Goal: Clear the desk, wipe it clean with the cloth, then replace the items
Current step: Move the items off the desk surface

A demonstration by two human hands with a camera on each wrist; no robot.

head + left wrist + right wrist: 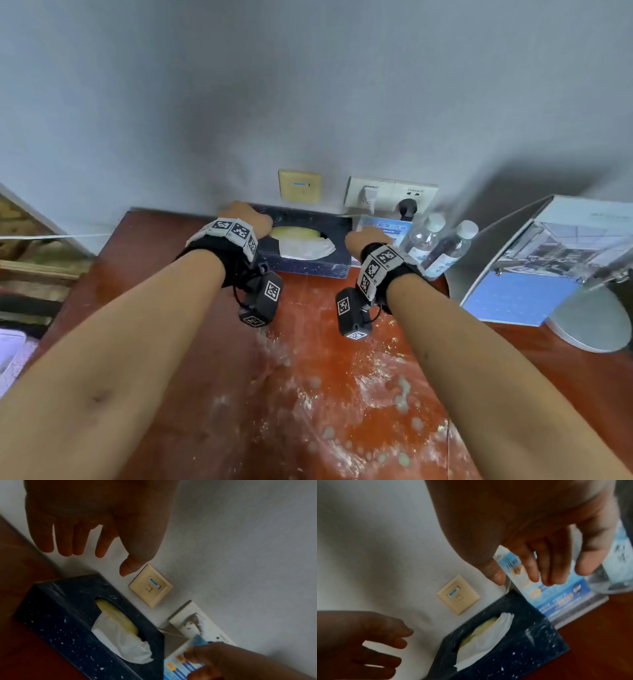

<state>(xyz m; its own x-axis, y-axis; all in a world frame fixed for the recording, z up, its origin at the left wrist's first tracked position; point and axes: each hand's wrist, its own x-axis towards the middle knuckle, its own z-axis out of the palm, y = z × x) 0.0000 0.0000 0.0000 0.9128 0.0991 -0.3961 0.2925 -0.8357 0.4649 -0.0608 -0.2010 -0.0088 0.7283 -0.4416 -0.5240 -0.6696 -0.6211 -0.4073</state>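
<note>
Presently both forearms reach across the reddish wooden desk (191, 359) toward the back wall. The left hand (248, 219) hangs above the far left end of the dark speckled tissue box (308, 265), fingers (66, 543) extended and spread, thumb apart, holding nothing; whether it touches the box cannot be told. The box stands against the wall, a white tissue (123, 642) protruding from its top slot. The right hand (366, 240) is at the blue printed card (556, 596) that stands upright just right of the box; its thumb sits behind the card's top edge and its fingers in front, loosely curved. A firm pinch is not confirmed; the view is blurred. Two clear water bottles (440, 245) with white caps stand just right of the card, touching each other. Further right, a white stand (589, 318) carries a tilted brochure (534, 274). On the wall: a beige data socket (299, 186) above the box and a white power outlet (390, 195) with two plugs inserted. The desk surface nearer the person is covered with whitish smears and pale blobs. No cloth is visible in any view. A black marker-tagged band with a camera sits on each wrist
</note>
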